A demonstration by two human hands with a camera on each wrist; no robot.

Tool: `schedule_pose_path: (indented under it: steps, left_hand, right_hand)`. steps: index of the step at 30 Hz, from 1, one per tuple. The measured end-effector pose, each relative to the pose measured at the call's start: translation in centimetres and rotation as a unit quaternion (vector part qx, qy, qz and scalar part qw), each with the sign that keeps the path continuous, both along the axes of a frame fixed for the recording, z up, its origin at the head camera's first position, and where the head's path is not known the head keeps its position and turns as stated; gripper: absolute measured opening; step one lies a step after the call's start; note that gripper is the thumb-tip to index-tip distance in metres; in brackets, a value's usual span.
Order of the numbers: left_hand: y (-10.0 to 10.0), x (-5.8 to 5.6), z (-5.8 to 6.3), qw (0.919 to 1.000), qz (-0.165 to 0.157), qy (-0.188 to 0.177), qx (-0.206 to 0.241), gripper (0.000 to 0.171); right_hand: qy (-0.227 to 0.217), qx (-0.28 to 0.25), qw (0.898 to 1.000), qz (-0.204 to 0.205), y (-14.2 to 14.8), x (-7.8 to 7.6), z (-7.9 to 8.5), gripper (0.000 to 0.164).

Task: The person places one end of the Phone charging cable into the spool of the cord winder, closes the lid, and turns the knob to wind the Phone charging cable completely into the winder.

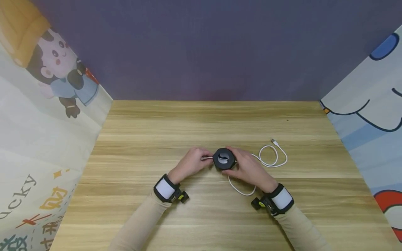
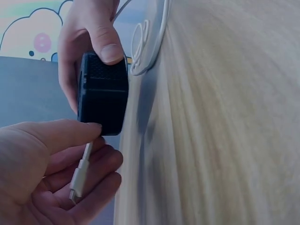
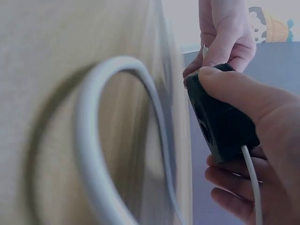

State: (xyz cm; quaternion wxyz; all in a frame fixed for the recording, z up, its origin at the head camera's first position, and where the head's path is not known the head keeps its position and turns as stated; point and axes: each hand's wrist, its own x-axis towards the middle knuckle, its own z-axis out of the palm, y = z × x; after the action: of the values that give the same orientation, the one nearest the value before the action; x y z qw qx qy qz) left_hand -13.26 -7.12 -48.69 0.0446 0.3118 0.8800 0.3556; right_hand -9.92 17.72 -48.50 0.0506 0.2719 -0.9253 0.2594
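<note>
A black polygonal cable winder (image 1: 224,158) with a glossy round emblem is held close over the wooden table. My right hand (image 1: 251,169) grips its right side, thumb on one edge and fingers on the opposite one. At the left side, my left hand (image 1: 192,161) pinches the short end of a white cable (image 2: 88,151) where it leaves the winder. The small connector (image 2: 79,177) on that end lies across my left fingers in the left wrist view. From the winder's other side, near my right palm, more white cable (image 3: 254,183) runs out.
To the right, the long part of the cable lies in a loop on the wooden table (image 1: 141,146), ending in a USB plug (image 1: 274,142). Another bend of it droops below my right hand. A dark panel (image 1: 213,52) stands behind, with printed cartoon sheets at both sides.
</note>
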Motion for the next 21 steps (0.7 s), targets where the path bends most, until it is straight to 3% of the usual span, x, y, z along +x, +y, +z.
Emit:
schedule_pose_path:
  steps: [6, 21]
  left_hand:
    - [-0.1, 0.0, 0.5, 0.9993, 0.012, 0.029, 0.019, 0.016]
    - [-0.6, 0.0, 1.7, 0.9949, 0.027, 0.042, 0.087, 0.018]
  right_hand:
    - [0.018, -0.008, 1.0, -0.001, 0.2, -0.3, 0.6, 0.093]
    - [0.036, -0.034, 0.999, -0.008, 0.0, -0.7, 2.4, 0.095]
